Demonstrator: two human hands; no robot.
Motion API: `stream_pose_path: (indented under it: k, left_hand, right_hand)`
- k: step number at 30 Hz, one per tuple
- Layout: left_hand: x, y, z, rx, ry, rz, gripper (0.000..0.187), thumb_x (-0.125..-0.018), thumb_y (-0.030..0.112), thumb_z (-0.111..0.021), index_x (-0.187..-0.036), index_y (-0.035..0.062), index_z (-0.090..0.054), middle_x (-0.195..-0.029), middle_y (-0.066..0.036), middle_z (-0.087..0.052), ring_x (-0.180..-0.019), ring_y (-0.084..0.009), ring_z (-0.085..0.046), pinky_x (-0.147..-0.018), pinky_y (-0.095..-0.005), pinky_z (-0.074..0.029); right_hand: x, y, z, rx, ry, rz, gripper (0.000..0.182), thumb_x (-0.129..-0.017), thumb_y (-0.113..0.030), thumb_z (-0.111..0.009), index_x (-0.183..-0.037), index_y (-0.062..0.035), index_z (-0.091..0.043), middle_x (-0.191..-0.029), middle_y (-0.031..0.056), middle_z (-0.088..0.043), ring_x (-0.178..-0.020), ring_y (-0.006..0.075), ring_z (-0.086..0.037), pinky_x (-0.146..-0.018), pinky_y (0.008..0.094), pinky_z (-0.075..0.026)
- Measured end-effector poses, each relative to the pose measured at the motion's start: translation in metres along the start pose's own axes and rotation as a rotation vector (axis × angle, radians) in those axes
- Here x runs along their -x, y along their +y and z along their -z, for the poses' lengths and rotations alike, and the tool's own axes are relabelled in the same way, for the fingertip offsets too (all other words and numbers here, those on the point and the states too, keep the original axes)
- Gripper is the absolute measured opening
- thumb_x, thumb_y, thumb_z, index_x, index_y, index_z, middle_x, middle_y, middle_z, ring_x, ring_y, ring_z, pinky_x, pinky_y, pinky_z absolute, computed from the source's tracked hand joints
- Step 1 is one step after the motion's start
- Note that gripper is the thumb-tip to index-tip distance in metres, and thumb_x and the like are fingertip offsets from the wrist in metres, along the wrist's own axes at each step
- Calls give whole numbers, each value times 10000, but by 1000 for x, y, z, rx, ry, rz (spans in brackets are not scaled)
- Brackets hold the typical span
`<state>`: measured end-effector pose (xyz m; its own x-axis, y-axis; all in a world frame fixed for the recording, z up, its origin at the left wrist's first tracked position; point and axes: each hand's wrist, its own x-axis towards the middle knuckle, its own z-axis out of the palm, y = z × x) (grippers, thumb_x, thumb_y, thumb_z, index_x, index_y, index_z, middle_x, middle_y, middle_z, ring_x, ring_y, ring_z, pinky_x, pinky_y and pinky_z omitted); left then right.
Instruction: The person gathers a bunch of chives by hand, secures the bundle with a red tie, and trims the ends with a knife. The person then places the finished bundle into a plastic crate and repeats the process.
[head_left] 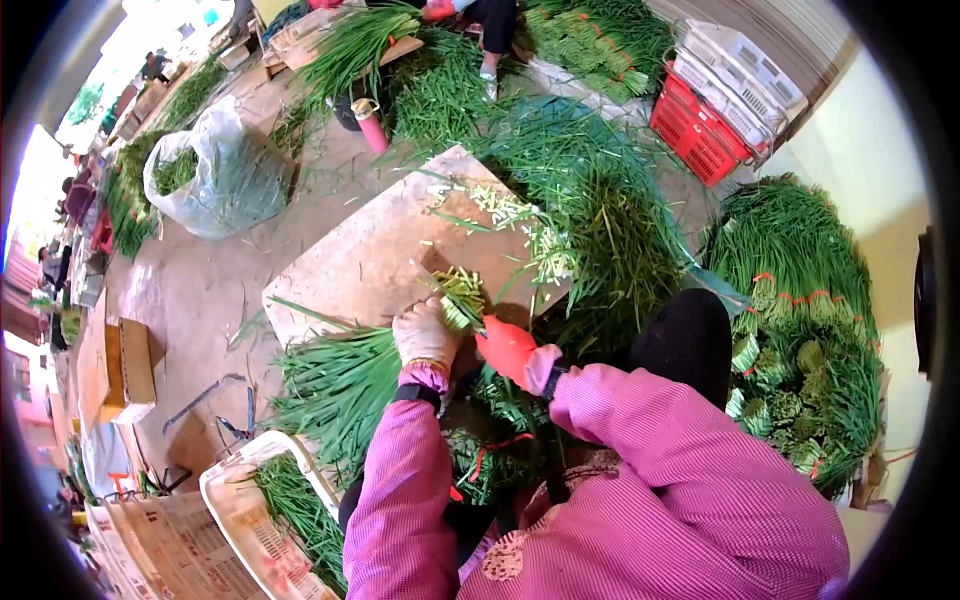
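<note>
My left hand (424,332), in a whitish glove, is closed round a bundle of long green stalks (345,385) at the near edge of a wooden board (370,235). The bundle's pale cut ends (461,292) lie on the board just beyond my fingers. Close on the right, my right hand (505,350), in a red glove, is closed beside the bundle; what it grips is hidden. Short pale cut pieces (553,250) are scattered along the board's right edge.
Loose green stalks (600,190) are heaped right of the board. Tied bundles (790,260) stand at the right, below red and white crates (697,128). A plastic bag (222,175), a pink bottle (370,127) and a white-rimmed basket (215,483) surround the board. Another person's leg (496,35) shows at the top.
</note>
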<state>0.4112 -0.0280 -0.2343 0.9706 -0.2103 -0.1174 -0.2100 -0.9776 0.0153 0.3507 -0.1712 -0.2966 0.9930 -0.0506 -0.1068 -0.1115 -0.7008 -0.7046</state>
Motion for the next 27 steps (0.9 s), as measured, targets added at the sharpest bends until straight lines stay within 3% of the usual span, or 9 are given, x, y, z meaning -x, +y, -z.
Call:
stream_pose_path:
  k: [1,2,11,16,18,19,20,22,27]
  left_hand:
    - [3,0,0,11,26,0,486,-698,363,-745,-1099,142,-580,-985,-71,-658,-943,-250,-659,-852,-408,-472]
    - [2,1,-1,24,54,-1,529,-678,392,-766,-1104,140,-581,-989,-72,-657,-948,-249,-657,-855,-406,-474]
    - [49,-14,22,35,178,60,1262,-451,526,-874,-1473,116,-257,-1428,-136,-382,-1365,-325,-330,-1120,-613,-157]
    - [68,-22,18,-145,151,121,1215,-431,560,-873,-1430,162,-309,-1360,-88,-448,-1293,-290,-406,-1102,-592,-214]
    - [58,-30,7,-29,134,104,1098,-500,486,-870,-1391,125,-340,-1269,-70,-507,-1213,-262,-470,-1045,-595,-290]
    - [52,-40,-18,-77,389,35,783,-577,425,-834,-1214,161,-465,-1092,-51,-599,-1087,-249,-554,-1012,-519,-353]
    - [50,-43,-14,-85,393,35,783,-577,425,-834,-1214,161,-465,-1092,-51,-599,-1087,-249,-554,-1012,-519,-353]
    - [45,-45,-5,23,173,104,679,-625,366,-798,-1197,156,-498,-1041,-87,-630,-1026,-282,-597,-974,-480,-399]
    - [52,-53,60,265,248,259,728,-691,424,-778,-1290,115,-503,-1014,-178,-651,-935,-394,-632,-797,-483,-513]
  right_hand:
    - [11,-8,23,-83,-142,-140,295,-927,-312,-562,-1026,-34,-545,-725,207,-651,-547,347,-640,-548,466,-507]
    - [19,-25,56,-217,-289,-350,270,-919,-303,-552,-988,-43,-549,-757,222,-653,-715,446,-638,-658,540,-501]
    - [-28,33,139,349,390,-61,253,-890,-279,-592,-1000,-56,-543,-748,184,-659,-685,402,-648,-613,501,-503]
    - [-15,33,101,388,221,-13,287,-861,-303,-631,-1024,-81,-553,-791,148,-676,-717,350,-672,-611,476,-512]
    - [-8,34,91,434,158,-45,337,-855,-331,-644,-1062,-80,-555,-848,145,-685,-763,351,-678,-645,480,-523]
    - [-4,37,88,459,121,-28,402,-845,-364,-661,-1096,-70,-549,-890,146,-687,-813,355,-679,-682,482,-529]
    - [-2,37,89,461,57,-46,416,-839,-381,-671,-1081,-62,-561,-905,150,-684,-822,359,-674,-703,481,-531]
    - [4,49,91,460,85,49,376,-831,-375,-669,-1015,-61,-578,-888,158,-669,-809,366,-655,-651,491,-505]
    - [13,87,108,532,-26,194,278,-807,-328,-661,-871,-61,-612,-763,162,-656,-736,384,-645,-635,515,-490]
